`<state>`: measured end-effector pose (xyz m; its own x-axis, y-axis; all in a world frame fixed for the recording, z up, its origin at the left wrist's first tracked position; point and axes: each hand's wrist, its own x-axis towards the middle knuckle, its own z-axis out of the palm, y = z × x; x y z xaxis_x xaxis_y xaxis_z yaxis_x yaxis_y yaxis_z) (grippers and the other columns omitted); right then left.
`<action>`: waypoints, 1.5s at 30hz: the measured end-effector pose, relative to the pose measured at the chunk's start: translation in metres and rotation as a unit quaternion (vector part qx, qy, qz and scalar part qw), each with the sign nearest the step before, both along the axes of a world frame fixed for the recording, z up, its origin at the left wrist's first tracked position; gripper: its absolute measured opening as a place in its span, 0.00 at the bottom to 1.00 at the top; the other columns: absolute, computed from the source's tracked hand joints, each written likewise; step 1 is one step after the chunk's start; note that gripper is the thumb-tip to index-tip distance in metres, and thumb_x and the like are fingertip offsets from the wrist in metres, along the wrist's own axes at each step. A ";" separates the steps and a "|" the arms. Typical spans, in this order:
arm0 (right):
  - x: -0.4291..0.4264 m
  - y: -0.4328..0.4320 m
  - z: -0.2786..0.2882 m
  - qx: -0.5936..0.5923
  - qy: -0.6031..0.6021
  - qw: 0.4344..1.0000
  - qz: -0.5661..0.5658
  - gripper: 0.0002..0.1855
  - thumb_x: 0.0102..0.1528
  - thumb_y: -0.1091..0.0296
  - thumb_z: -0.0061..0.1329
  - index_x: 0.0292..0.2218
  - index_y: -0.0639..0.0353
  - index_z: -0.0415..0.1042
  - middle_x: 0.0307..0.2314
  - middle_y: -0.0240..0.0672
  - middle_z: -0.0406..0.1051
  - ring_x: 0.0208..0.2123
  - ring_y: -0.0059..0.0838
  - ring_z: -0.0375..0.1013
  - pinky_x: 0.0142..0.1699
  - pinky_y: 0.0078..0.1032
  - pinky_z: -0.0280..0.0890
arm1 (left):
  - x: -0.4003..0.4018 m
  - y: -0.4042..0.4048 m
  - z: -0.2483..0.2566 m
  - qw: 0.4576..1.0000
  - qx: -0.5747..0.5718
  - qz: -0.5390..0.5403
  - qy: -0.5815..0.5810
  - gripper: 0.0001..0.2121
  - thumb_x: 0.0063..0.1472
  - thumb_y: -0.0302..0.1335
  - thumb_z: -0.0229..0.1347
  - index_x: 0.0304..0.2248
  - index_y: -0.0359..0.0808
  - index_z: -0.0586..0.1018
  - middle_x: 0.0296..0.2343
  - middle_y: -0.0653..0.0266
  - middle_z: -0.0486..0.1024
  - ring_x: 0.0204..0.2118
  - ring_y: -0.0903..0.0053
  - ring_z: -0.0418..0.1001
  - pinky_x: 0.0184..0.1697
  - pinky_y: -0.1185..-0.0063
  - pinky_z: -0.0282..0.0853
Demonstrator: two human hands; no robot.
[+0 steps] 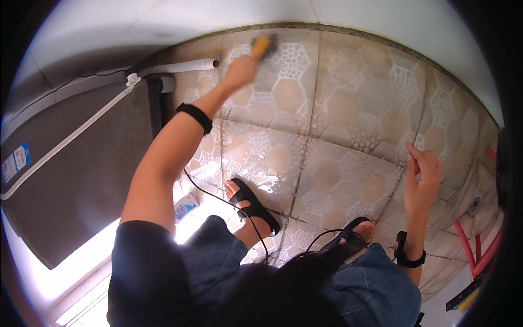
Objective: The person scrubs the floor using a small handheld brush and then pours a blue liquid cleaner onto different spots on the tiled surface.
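My left hand point(242, 70) grips the yellow handle of a scrubbing brush point(260, 47) near the far wall. Motion blurs the dark head of the brush, so its bristles cannot be made out. Beneath it lies the wet tiled floor point(343, 102), patterned with hexagons and pebble shapes. My right hand point(425, 171) hangs above the tiles on the right, loosely curled with the index finger out, and nothing shows in it. Black bands circle both of my forearms.
At the left stands a dark grey appliance point(98, 155) with a thin white pipe point(69, 145) across it. A thicker white pipe point(184, 66) ends beside my left forearm. A labelled container point(186, 207) sits by my sandal point(253, 206). Red tubes point(470, 249) and a floor drain point(474, 203) are at right.
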<state>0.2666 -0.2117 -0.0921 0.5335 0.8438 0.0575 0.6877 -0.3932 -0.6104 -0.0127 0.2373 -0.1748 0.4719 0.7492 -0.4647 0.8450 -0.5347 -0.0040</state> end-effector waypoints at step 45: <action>0.009 -0.002 0.001 0.040 -0.004 0.999 0.005 0.09 0.61 0.76 0.55 0.43 0.58 0.82 0.23 0.29 0.65 0.26 0.27 0.64 0.48 0.27 0.60 | 0.001 0.020 0.017 0.972 -0.098 0.206 0.058 0.28 0.78 0.45 0.33 0.41 0.29 0.78 0.23 0.49 0.80 0.18 0.59 0.80 0.21 0.64 0.77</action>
